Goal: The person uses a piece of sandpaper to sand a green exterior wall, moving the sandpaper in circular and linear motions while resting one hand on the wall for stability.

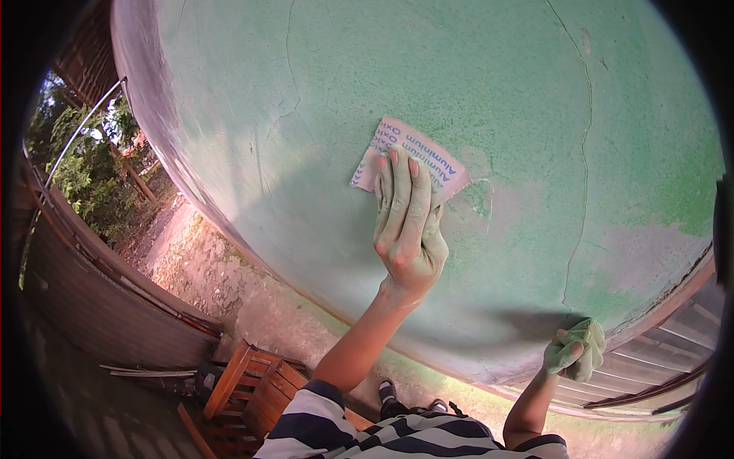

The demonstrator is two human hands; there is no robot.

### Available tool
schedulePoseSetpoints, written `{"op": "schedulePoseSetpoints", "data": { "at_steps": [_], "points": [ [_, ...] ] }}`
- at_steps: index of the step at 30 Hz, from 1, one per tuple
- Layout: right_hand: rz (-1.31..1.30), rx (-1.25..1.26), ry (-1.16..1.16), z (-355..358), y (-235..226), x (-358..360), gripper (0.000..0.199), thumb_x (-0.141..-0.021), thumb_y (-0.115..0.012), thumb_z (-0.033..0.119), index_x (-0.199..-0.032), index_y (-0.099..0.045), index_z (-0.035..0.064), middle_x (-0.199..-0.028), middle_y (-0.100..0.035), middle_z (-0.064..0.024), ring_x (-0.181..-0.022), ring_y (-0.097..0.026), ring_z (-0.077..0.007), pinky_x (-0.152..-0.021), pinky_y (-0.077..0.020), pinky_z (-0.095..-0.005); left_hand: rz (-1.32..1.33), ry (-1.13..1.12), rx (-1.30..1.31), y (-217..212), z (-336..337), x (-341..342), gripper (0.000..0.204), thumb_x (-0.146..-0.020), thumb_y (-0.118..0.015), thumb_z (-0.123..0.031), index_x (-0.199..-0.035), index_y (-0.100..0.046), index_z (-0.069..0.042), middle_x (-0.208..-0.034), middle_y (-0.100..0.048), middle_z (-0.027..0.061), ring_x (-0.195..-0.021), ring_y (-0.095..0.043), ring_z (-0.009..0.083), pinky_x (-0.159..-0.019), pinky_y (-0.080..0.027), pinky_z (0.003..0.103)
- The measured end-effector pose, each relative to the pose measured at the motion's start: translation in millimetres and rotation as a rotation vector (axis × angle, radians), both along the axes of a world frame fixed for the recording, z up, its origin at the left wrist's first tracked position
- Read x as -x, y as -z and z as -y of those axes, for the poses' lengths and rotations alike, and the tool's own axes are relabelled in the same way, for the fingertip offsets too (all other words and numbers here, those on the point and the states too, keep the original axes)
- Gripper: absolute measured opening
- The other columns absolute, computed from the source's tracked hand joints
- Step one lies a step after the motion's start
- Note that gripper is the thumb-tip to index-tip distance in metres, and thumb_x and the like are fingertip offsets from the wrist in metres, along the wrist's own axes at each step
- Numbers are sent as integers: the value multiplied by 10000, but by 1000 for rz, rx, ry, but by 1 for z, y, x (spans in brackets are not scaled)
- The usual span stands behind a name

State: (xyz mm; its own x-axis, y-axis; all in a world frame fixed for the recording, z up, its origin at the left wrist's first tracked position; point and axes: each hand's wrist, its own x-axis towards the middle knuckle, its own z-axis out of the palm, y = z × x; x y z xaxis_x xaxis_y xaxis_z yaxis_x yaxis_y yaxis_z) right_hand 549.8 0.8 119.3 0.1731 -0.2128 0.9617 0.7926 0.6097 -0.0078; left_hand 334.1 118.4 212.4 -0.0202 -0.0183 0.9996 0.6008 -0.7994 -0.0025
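Observation:
My left hand [407,222], dusted green, lies flat with its fingers pointing up on a pale sheet of sandpaper [397,145] with blue print. It presses the sheet against a green painted wall [306,115]. Right of the sheet the wall shows a rubbed, pinkish-grey patch [505,206]. My right hand [569,353] is low at the right, close to the wall's lower edge. It is closed around a small crumpled piece [590,340] coated in green dust; I cannot tell whether it is cloth or paper.
Long cracks [585,153] run down the wall. A wooden chair [248,390] stands below at the left, beside a corrugated metal fence [99,306]. Slatted bars [657,359] sit at the lower right. My shoes [390,392] stand on bare concrete.

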Motion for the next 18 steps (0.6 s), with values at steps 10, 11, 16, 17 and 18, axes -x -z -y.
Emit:
{"op": "schedulePoseSetpoints", "data": {
  "at_steps": [10,11,16,17,18],
  "points": [
    [1,0,1,-1,-4,6,398,-910,-527,124,-519,-534,45,-430,-483,-20,-369,-399,-144,-403,-307,-290,-15,17,56,5,14,-8,390,-920,-560,-83,-1267,-567,95,-1340,-514,306,-1298,-440,474,-1073,-374,518],
    [8,4,-7,0,-3,7,398,-910,-527,124,-519,-534,45,-430,-483,-20,-369,-399,-144,-403,-307,-290,-7,9,61,-9,9,-7,390,-920,-560,-83,-1267,-567,95,-1340,-514,306,-1298,-440,474,-1073,-374,518],
    [-14,-31,-28,-1,-1,0,362,-888,-547,100,-532,-548,37,-438,-486,-19,-373,-401,-141,-405,-296,-289,-27,-5,-11,3,10,-16,390,-927,-560,-106,-1258,-572,99,-1326,-534,294,-1283,-464,466,-1064,-388,509],
    [-25,-36,-17,-2,-3,3,362,-888,-547,100,-532,-548,37,-438,-486,-19,-373,-401,-141,-405,-296,-289,-33,-37,49,23,15,-15,379,-932,-558,-117,-1243,-586,97,-1309,-550,289,-1274,-476,463,-1061,-393,508],
    [8,-20,-20,-2,-7,6,354,-885,-552,95,-536,-555,33,-447,-494,-20,-377,-403,-141,-406,-289,-287,-79,-30,66,54,22,-16,366,-951,-505,-89,-1239,-567,128,-1303,-531,327,-1268,-455,502,-1046,-395,542]
  ]
}}
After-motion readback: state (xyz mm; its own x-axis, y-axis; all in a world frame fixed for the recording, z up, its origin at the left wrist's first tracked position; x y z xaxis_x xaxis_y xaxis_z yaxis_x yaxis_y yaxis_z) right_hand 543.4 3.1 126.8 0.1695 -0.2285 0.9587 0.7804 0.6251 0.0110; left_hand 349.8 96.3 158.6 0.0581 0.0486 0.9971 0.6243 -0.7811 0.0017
